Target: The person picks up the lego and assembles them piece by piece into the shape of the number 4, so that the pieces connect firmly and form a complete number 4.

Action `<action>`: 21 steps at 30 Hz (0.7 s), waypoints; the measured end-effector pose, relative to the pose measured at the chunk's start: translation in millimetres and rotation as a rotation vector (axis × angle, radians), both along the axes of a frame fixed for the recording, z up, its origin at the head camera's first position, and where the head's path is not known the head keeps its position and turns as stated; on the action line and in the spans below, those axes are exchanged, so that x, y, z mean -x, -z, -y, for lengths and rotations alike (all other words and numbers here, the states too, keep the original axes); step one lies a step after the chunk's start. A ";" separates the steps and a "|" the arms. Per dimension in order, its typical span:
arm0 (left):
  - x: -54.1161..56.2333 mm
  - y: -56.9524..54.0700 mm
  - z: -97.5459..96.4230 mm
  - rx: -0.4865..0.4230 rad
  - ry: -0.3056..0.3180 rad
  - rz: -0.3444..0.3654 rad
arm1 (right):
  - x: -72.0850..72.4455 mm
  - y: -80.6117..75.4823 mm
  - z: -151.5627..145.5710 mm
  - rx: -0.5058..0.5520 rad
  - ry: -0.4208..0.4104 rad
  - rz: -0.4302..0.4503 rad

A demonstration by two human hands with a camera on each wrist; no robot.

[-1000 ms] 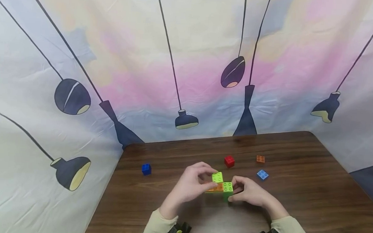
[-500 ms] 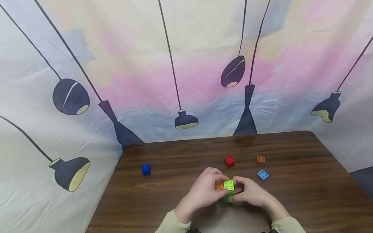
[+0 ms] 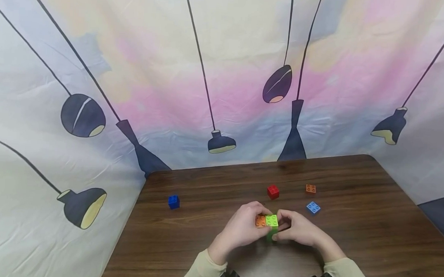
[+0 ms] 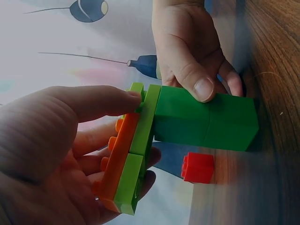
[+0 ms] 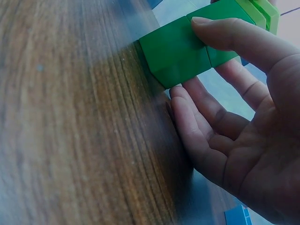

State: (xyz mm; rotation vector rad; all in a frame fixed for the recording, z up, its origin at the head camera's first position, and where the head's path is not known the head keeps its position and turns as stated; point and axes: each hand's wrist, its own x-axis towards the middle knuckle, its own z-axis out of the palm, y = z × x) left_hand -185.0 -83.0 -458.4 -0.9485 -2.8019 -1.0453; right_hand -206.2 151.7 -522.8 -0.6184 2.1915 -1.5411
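Note:
My left hand [image 3: 242, 226] pinches a joined piece made of an orange toy building plate [image 4: 119, 161] and light green bricks [image 4: 145, 122], thumb on the upper side and fingers underneath. This piece lies across the top of a stack of two dark green bricks [image 4: 206, 117], its orange part jutting out to the left. Thumb and fingers of my right hand [image 3: 298, 229] grip that stack from the right, low over the table. In the right wrist view, the thumb presses the side of the dark green bricks [image 5: 180, 49] near their seam. Fingers partly hide the stack in the head view.
On the brown wooden table [image 3: 195, 236], a red brick [image 3: 273, 192] lies just beyond the hands. A flat light blue plate [image 3: 313, 207] and a flat orange plate [image 3: 310, 188] are at the back right. A dark blue brick [image 3: 173, 201] sits farther left.
My left hand has moved right, bringing the orange and light green piece from beside the green stack to over its top. My right hand has stayed on the stack.

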 end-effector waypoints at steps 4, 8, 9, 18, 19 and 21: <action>0.4 0.7 -0.7 -0.004 0.001 0.002 | 0.1 1.1 -0.3 0.003 0.000 -0.001; 0.7 0.6 -0.7 -0.005 0.001 0.004 | 0.8 2.1 -0.5 0.005 -0.004 -0.007; 0.6 0.5 -0.7 -0.004 0.001 0.006 | 0.9 2.1 -0.5 0.004 -0.005 -0.009; 0.1 0.1 -1.7 0.027 -0.017 -0.011 | 1.2 2.3 -0.5 -0.002 -0.004 -0.014; 0.0 0.2 -1.8 0.031 -0.020 -0.019 | 1.2 2.3 -0.5 -0.003 -0.003 -0.013; -0.1 0.5 -1.9 0.043 -0.024 -0.036 | 1.1 2.1 -0.5 -0.003 -0.003 -0.009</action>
